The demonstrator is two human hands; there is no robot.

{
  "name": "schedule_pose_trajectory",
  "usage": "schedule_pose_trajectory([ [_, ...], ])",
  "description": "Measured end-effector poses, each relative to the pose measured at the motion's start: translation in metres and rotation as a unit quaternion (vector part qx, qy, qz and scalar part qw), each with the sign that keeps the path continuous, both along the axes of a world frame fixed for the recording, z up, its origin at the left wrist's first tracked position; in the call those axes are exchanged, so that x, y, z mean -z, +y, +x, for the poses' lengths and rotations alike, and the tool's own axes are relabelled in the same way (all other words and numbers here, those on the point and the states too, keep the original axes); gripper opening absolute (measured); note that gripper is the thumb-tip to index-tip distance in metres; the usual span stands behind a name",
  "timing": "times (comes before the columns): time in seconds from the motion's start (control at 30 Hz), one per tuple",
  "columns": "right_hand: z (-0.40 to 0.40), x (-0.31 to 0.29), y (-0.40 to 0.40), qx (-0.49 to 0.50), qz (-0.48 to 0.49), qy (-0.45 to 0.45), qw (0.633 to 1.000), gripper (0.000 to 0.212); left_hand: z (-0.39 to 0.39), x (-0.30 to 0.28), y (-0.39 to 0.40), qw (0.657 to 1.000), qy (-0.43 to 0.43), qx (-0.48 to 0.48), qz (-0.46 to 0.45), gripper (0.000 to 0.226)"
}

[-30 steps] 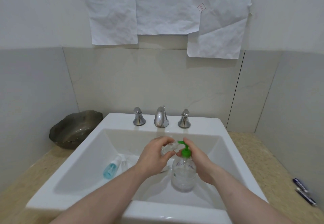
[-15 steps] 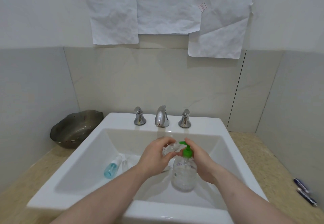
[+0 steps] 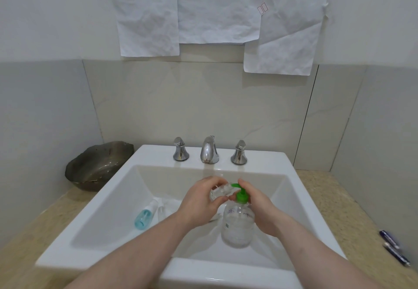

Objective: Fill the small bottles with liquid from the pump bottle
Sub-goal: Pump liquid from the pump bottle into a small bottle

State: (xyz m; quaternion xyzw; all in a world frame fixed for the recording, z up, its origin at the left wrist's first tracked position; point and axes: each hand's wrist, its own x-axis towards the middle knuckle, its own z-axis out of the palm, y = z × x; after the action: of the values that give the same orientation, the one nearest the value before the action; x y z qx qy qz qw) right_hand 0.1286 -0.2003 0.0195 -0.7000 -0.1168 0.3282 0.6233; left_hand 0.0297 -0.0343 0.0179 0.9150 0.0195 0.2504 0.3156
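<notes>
Over the white sink, your left hand curls its fingers around a small clear bottle, tilted with its mouth at the green spout of the pump bottle. Your right hand wraps the pump bottle's far side, one finger resting on the pump head. The pump bottle stands upright in the sink basin. A small blue bottle lies on the sink floor, left of your hands. Two pens sit on the counter, right of the sink.
</notes>
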Motion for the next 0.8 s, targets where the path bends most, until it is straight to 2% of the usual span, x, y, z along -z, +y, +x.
schedule_pose_trajectory([
  [0.2, -0.0044, -0.0015, 0.0007, 0.013, -0.003, -0.022, 1.000, 0.048, 0.0003, 0.0010, 0.0003, 1.000, 0.003, -0.005, 0.004, 0.028],
  [0.37, -0.0045, -0.0023, 0.0001, 0.011, 0.002, -0.013, 1.000, 0.055, -0.0007, -0.0021, -0.0016, 1.000, -0.008, -0.005, -0.003, 0.027],
  [0.63, -0.0047, -0.0022, 0.0000, 0.017, 0.004, -0.013, 1.000, 0.049, -0.0016, -0.0018, -0.0010, 1.000, 0.003, -0.003, 0.005, 0.027],
  [0.8, -0.0052, -0.0029, 0.0009, 0.017, 0.006, -0.013, 1.000, 0.057, -0.0020, -0.0038, -0.0028, 1.000, -0.009, -0.006, -0.006, 0.028],
])
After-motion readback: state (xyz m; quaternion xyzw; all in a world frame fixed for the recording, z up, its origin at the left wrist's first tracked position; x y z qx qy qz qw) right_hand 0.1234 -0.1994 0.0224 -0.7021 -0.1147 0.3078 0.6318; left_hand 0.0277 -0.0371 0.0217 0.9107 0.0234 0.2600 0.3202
